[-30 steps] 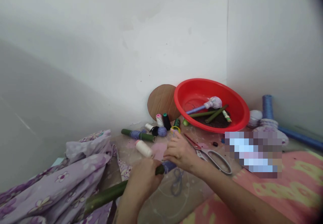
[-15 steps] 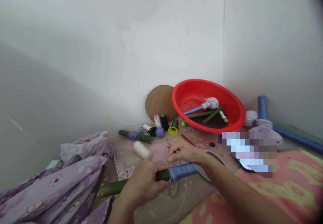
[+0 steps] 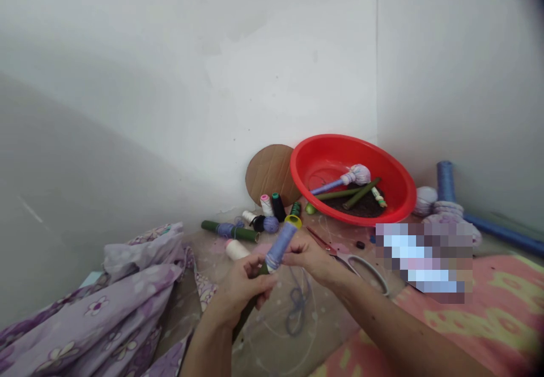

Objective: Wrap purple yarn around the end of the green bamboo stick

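Note:
My left hand [image 3: 244,286] is wrapped round a green bamboo stick [image 3: 242,323], now tilted up. Its upper end is covered in tightly wound blue yarn [image 3: 280,245]. The fingertips of my right hand [image 3: 310,258] are pinched together against the lower edge of the winding, apparently on the yarn; the strand itself is too fine to see there. Below, a loose tail of blue yarn [image 3: 295,309] hangs in loops over the floor covering. A white thread cone [image 3: 237,250] lies just beyond my left hand. Under my right forearm are scissors [image 3: 368,269] with pale handles.
A red basin [image 3: 408,195] holds sticks and a yarn-wrapped mallet-like piece. Beside it stand a cardboard disc [image 3: 272,173] and several thread spools [image 3: 278,207]. Another bamboo stick [image 3: 246,234] lies to the left. Purple floral cloth [image 3: 97,309] is heaped at left; blurred pixels cover something at right.
The stick has swung from nearly level to slanting upward, its wrapped end rising. My right hand has come in against the winding, and more of the scissors and the loose yarn shows.

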The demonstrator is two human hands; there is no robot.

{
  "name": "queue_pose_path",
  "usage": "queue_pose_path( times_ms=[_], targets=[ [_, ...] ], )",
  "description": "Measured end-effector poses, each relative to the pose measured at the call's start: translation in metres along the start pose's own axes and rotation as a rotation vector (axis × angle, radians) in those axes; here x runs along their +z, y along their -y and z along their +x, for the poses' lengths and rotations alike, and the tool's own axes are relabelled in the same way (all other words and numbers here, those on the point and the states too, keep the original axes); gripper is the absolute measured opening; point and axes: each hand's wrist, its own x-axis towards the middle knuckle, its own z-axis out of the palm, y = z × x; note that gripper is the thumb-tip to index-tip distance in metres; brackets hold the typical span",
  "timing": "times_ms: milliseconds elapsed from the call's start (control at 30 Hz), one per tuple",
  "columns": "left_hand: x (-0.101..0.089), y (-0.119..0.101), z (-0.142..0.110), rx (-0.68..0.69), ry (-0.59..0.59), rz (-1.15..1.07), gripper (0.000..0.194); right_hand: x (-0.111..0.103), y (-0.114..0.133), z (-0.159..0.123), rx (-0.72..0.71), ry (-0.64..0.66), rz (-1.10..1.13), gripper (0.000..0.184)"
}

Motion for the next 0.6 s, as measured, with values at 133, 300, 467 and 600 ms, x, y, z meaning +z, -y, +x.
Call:
queue_pose_path(
  times_ms=[133, 300, 467, 600],
  targets=[
    [-0.004, -0.002, 0.0, -0.032, -0.018, -0.126, 0.035, 0.002, 0.001, 0.0, -0.007, -0.09, -0.107, 0.023],
    [-0.009, 0.0, 0.002, -0.073, -0.027, -0.209, 0.038, 0.009, 0.004, 0.0, -0.018, -0.139, -0.16, 0.022],
    [-0.013, 0.004, 0.004, -0.089, -0.053, -0.224, 0.036, 0.012, 0.002, -0.001, -0.11, -0.149, -0.324, 0.019],
    [-0.017, 0.01, 0.006, -0.088, -0.081, -0.254, 0.035, 0.013, 0.002, -0.002, -0.213, -0.126, -0.489, 0.019]
  ],
)
